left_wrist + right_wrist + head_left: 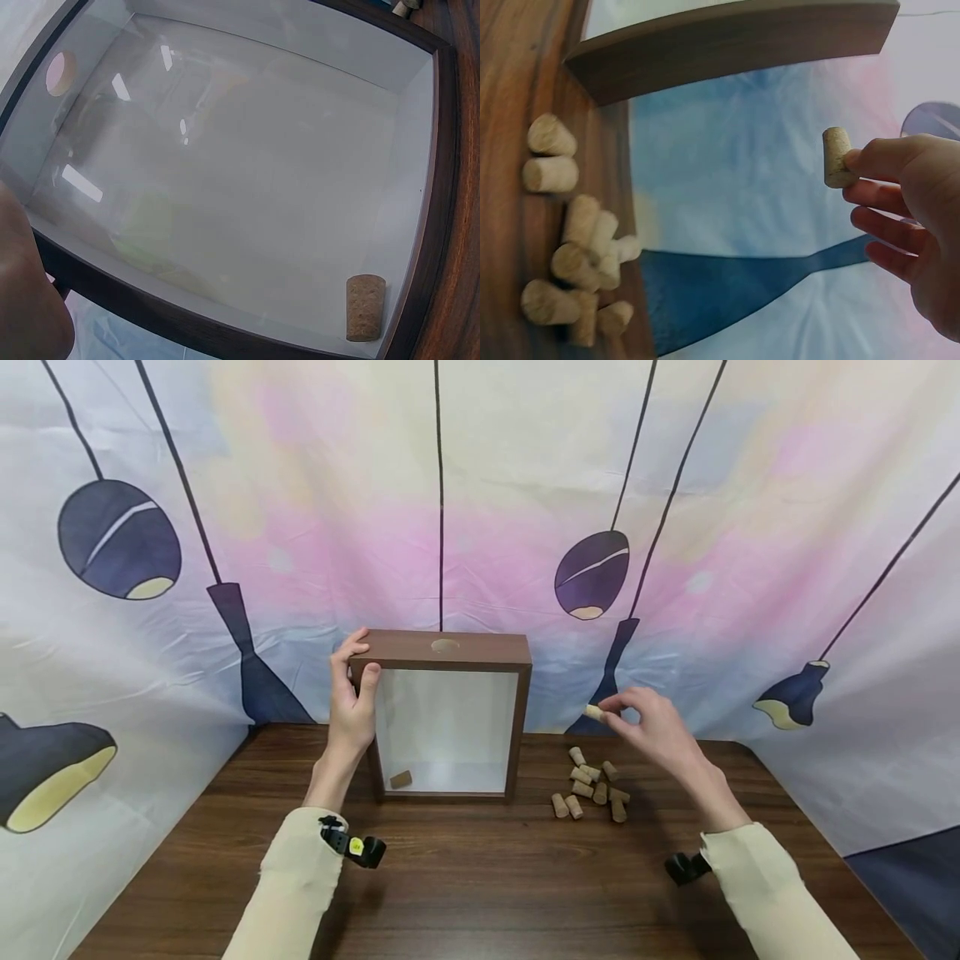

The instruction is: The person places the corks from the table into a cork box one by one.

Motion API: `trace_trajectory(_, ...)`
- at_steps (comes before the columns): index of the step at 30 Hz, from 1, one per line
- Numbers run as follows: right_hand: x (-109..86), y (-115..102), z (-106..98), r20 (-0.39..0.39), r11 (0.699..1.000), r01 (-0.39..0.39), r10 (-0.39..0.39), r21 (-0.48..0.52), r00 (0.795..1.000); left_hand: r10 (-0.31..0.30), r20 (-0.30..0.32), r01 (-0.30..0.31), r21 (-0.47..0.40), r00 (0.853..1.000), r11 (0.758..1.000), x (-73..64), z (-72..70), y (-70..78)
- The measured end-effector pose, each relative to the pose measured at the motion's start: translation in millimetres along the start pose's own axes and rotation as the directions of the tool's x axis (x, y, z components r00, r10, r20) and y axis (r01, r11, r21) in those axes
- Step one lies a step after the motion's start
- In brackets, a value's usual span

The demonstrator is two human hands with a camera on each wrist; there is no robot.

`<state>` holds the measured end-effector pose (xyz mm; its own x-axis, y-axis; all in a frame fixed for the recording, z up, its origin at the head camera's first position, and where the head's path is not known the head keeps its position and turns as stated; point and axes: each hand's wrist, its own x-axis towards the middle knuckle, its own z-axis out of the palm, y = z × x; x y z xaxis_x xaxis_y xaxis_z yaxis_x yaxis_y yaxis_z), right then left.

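A shadow box (519, 735) with a dark wood frame and clear front stands upright on the table. Its top has a round hole (445, 645). My left hand (352, 702) grips the upper left corner, thumb on the front and fingers over the top. Inside, one cork (365, 307) lies at the bottom left corner. To the right of the box, my right hand (656, 727) pinches another cork (835, 157) between thumb and fingertips, raised above the table. Below it lies a loose pile of several corks (582, 789).
The dark wooden table (465, 877) reaches back to a hanging cloth (480, 527) printed with lamps, close behind the box. Cameras are strapped at the left wrist (363, 850) and right wrist (686, 867).
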<state>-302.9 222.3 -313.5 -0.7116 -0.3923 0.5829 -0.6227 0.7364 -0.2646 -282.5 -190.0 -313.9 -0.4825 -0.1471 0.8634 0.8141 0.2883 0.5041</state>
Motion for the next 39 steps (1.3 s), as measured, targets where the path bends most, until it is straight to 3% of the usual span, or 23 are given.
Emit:
trace_trajectory(12, 28.5, -29, -18, -0.051, 0.998, 0.063, -0.064, -0.013, 0.997, 0.018, 0.001, -0.018, 0.017, 1.0, 1.0, 0.9, 0.1, 0.4)
trace_trajectory(29, 68.4, -68, -33, -0.159, 0.981, 0.196, -0.191, 0.014, 0.969, 0.02, 0.002, -0.02, 0.015, 1.0, 1.0, 1.9, 0.4, 1.2)
trace_trajectory(39, 90.3, -94, -29, -0.134, 0.964, 0.265, -0.262, 0.002, 0.956, 0.021, 0.001, -0.021, 0.013, 1.0, 1.0, 1.1, 0.4, 0.8)
